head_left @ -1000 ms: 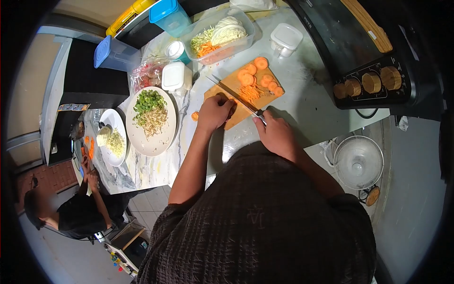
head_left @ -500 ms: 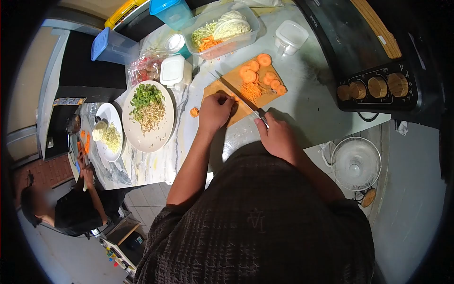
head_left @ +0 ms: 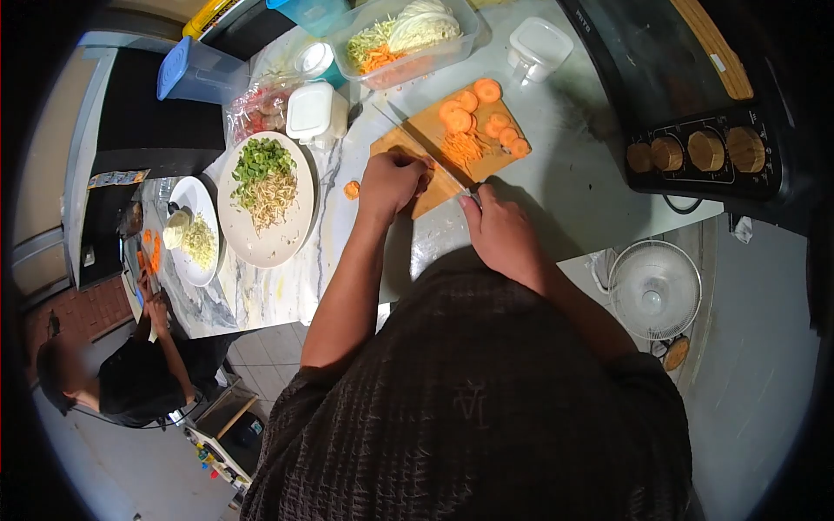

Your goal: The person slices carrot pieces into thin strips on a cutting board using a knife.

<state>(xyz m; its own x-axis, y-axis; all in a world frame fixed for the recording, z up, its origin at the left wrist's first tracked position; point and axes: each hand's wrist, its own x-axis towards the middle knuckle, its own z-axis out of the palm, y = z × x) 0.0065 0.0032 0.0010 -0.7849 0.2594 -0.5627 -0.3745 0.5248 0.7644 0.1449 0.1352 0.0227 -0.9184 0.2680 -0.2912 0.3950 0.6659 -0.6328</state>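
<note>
My right hand [head_left: 499,221] is wrapped round the handle of a kitchen knife [head_left: 445,175], whose blade lies diagonally over the wooden cutting board [head_left: 445,195]. On the board's left part, the bent fingers of my left hand [head_left: 395,184] press on a small piece of carrot beside the blade, mostly hidden under them. Beyond the knife lie a pile of carrot strips [head_left: 462,149] and several round carrot slices [head_left: 456,117]. One carrot end [head_left: 351,189] rests on the counter, left of the board.
A plastic container [head_left: 473,43] with cabbage and shredded carrot stands behind the board. White lidded tubs [head_left: 540,43] stand nearby. At left are a plate [head_left: 295,230] of greens and sprouts and a co-worker [head_left: 130,382] at the counter. A black oven [head_left: 695,152] is at right.
The view has shifted slightly, so the counter items sit a little higher and further left. The knife stays in my right hand, and my left fingers remain on the carrot piece.
</note>
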